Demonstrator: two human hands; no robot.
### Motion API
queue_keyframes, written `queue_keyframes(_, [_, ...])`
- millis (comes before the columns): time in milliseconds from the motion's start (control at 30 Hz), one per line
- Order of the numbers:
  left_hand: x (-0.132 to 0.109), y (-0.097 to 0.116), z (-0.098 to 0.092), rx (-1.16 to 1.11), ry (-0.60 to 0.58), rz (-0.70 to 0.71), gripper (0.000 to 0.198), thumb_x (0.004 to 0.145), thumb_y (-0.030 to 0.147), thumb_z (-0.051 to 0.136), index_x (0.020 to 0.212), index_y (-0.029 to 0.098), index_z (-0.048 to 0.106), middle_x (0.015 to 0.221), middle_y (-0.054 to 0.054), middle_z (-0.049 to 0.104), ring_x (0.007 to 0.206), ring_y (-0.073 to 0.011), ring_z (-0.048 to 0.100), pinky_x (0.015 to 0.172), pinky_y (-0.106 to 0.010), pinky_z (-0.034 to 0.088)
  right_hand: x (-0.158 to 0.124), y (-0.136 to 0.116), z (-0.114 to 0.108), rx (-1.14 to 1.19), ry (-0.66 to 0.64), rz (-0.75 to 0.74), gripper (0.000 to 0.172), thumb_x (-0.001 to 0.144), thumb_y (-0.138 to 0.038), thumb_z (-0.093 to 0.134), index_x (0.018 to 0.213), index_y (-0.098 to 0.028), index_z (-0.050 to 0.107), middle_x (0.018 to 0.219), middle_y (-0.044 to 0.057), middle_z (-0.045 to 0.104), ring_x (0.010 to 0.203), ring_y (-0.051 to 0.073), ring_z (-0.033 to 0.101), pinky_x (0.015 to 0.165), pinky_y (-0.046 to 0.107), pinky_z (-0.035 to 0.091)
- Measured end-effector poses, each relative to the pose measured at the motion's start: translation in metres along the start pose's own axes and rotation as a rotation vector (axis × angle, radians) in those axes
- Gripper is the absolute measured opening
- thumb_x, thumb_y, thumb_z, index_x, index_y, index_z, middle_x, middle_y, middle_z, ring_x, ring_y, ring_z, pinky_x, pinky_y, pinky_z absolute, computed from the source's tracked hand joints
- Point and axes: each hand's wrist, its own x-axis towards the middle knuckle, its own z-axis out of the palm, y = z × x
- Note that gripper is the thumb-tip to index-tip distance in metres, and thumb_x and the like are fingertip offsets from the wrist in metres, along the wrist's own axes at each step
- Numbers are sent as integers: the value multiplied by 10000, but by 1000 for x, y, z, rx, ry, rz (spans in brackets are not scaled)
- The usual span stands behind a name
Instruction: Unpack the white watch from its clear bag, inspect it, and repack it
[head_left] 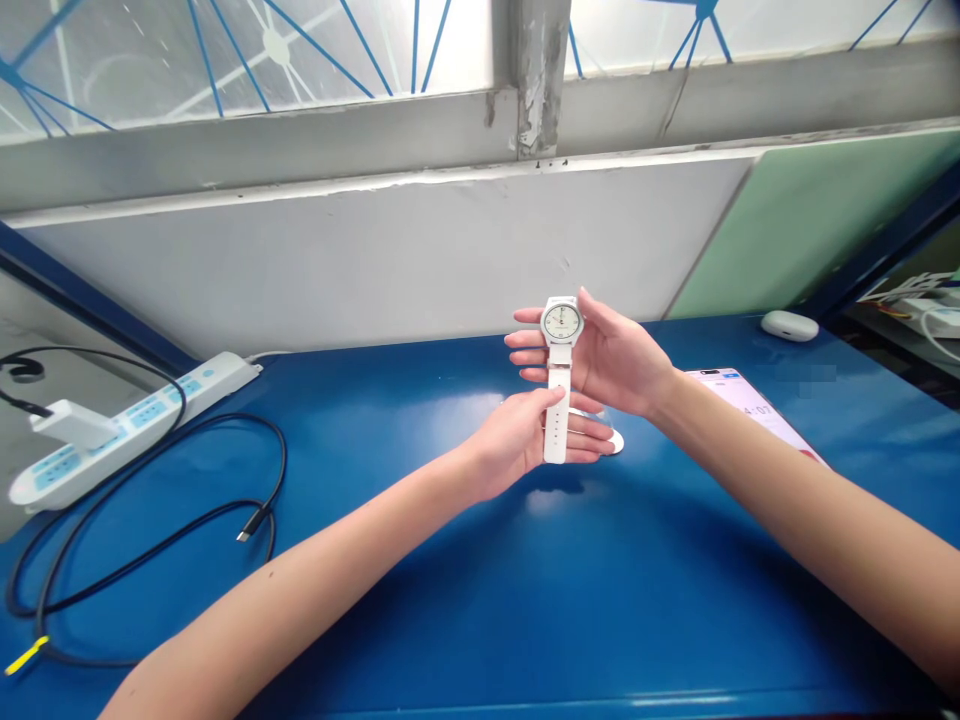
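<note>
A white wristwatch (562, 322) with a round pale dial and a white strap is held up above the blue table, its strap hanging straight down. My left hand (517, 435) grips the lower strap, thumb on top and fingers stretched out behind it. Behind the dial lies my right hand (611, 355), palm towards me, its fingers passing behind the watch and its thumb at the case's right edge. Just beyond my left fingertips, a small round white object (616, 441) is partly hidden by my hands.
At left, a white power strip (135, 425) carries a white plug (75, 425). A black cable (281, 455) loops across the blue table (465, 600). Partly behind my right forearm lies a lit phone (757, 405). A white rounded case (790, 325) sits at the back right, before the wall panel.
</note>
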Motion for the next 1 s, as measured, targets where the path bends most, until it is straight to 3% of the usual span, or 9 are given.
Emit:
queue_keyframes(167, [0, 1, 0, 18, 43, 5, 336, 996, 303, 407, 990, 77, 655, 884, -171, 737, 842, -268, 734, 856, -418, 538, -1, -2, -1, 39, -43, -13, 493, 963, -472, 315, 1124, -177, 677, 1046, 88, 750, 978, 245, 693, 979, 433, 502])
queue_keyframes(300, [-2, 4, -1, 71, 44, 12, 350, 1006, 330, 410, 995, 78, 652, 908, -178, 730, 829, -266, 734, 800, -405, 564, -1, -2, -2, 69, -7, 2, 387, 960, -386, 395, 1111, -185, 689, 870, 50, 739, 894, 221, 695, 951, 400, 520])
queue_keyframes(433, [-4, 4, 0, 136, 68, 86, 247, 954, 329, 567, 1022, 103, 638, 898, -139, 718, 788, -238, 728, 764, -385, 576, 0, -2, -2, 64, 81, -38, 252, 934, -367, 546, 1065, -211, 694, 759, 9, 686, 820, 172, 690, 886, 321, 552])
queue_keyframes(533, [-6, 1, 2, 164, 22, 102, 279, 921, 361, 638, 1080, 132, 617, 879, -113, 712, 779, -226, 720, 754, -388, 576, 1, -1, -2, 42, 161, -140, 166, 849, -383, 696, 934, -241, 689, 729, -13, 664, 805, 154, 690, 863, 292, 565])
queue_keyframes(633, [-5, -3, 1, 156, -61, 117, 380, 942, 466, 585, 1102, 122, 612, 885, -134, 721, 796, -243, 727, 795, -405, 560, 2, -1, -3, 27, 208, -184, 183, 798, -412, 751, 793, -253, 661, 753, -21, 671, 846, 166, 698, 845, 292, 572])
queue_keyframes(700, [-4, -5, -1, 127, -97, 116, 392, 950, 465, 571, 1092, 103, 618, 891, -150, 725, 813, -260, 732, 828, -426, 549, 1, 0, -2, 14, 163, -145, 195, 809, -427, 735, 794, -242, 675, 788, -6, 692, 891, 184, 701, 838, 299, 574])
queue_keyframes(867, [-3, -6, -5, 120, -119, 108, 325, 902, 361, 659, 1083, 90, 656, 962, -163, 727, 887, -285, 729, 882, -449, 534, -1, 0, 1, -39, -61, -24, 222, 895, -369, 634, 1010, -204, 727, 983, 61, 754, 1020, 211, 691, 893, 326, 565])
queue_keyframes(1000, [-4, -7, -6, 192, -102, 106, 342, 868, 375, 699, 1065, 96, 682, 994, -165, 728, 928, -293, 721, 922, -468, 522, -1, 1, 1, -53, -76, -6, 232, 936, -322, 578, 1069, -194, 718, 1070, 87, 755, 1028, 209, 696, 896, 327, 573])
